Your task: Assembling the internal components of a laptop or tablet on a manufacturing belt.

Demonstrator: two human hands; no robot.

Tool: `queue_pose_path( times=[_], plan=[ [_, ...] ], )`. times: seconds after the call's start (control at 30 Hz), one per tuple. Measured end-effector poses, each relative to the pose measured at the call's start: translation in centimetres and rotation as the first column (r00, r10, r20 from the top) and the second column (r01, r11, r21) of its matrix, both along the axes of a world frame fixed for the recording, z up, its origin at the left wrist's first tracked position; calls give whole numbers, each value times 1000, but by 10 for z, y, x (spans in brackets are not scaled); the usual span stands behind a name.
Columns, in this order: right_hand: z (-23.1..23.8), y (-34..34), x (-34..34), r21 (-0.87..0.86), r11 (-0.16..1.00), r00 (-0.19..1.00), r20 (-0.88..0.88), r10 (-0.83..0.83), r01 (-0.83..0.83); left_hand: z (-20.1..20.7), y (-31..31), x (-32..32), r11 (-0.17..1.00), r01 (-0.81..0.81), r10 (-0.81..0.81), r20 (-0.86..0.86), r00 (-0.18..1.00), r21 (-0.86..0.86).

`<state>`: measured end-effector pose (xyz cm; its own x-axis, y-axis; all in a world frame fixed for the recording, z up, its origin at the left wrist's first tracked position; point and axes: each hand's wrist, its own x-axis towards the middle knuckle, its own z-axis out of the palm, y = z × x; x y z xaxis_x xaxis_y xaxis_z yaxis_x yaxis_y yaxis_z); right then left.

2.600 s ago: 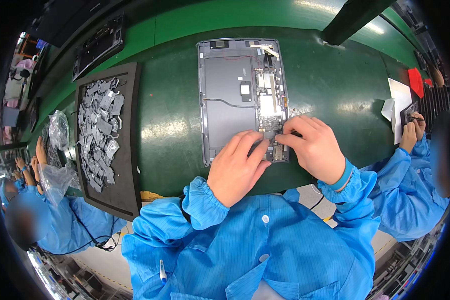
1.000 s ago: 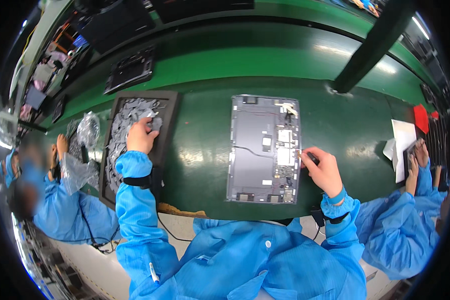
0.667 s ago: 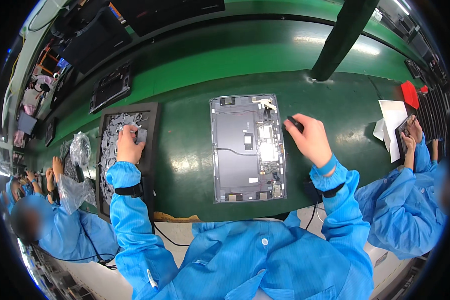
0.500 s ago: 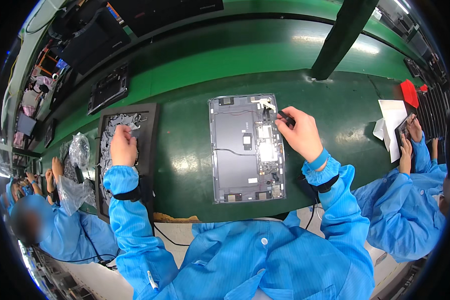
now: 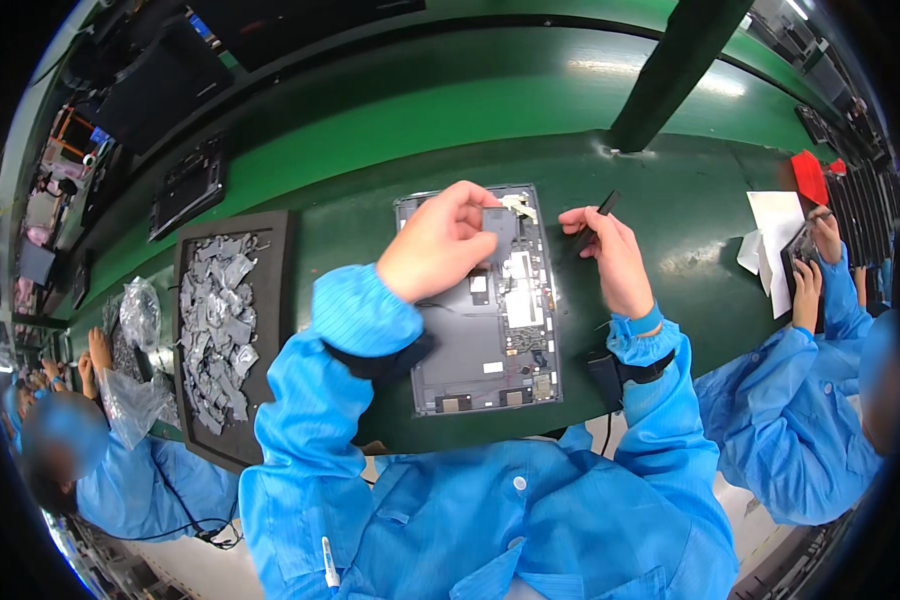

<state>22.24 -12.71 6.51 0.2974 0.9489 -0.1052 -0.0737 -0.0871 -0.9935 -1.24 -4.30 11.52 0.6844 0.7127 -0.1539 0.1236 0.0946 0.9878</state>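
Note:
An opened laptop base (image 5: 450,350) lies on the green bench in front of me, its circuit board (image 5: 522,340) exposed along the right side. My left hand (image 5: 440,243) is over the upper part of the base, fingers bent into a pinch near the top of the board. Whatever those fingertips hold is too small or hidden to name. Just right of the base's upper corner, my right hand (image 5: 615,262) grips a slim black pen-like tool (image 5: 604,212), which points up and to the right. Left of the base, a dark foam tray (image 5: 277,270) holds many small grey pieces (image 5: 220,345).
A green post (image 5: 665,80) rises behind the bench. Co-workers in blue sit at either side; the right one handles a dark device (image 5: 798,250) beside white paper (image 5: 772,225) and a red object (image 5: 813,182). Clear plastic bags (image 5: 135,405) lie far left.
My left hand has left the tray of grey pieces and moved right, over the laptop base. My right hand stays beside the base, its black tool now tilted upward.

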Motion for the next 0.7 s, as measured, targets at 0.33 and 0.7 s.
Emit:
queue_pose_path(
  times=[0.33,0.7],
  plan=[
    [-6,-11,-2,14,1000,965,-262,-4,8,-46,18,43,926,-83,140,-132,981,368],
    [0,-20,-8,-11,1000,1000,8,1,-1,-47,15,34,597,-216,281,51,958,772]
  ],
)
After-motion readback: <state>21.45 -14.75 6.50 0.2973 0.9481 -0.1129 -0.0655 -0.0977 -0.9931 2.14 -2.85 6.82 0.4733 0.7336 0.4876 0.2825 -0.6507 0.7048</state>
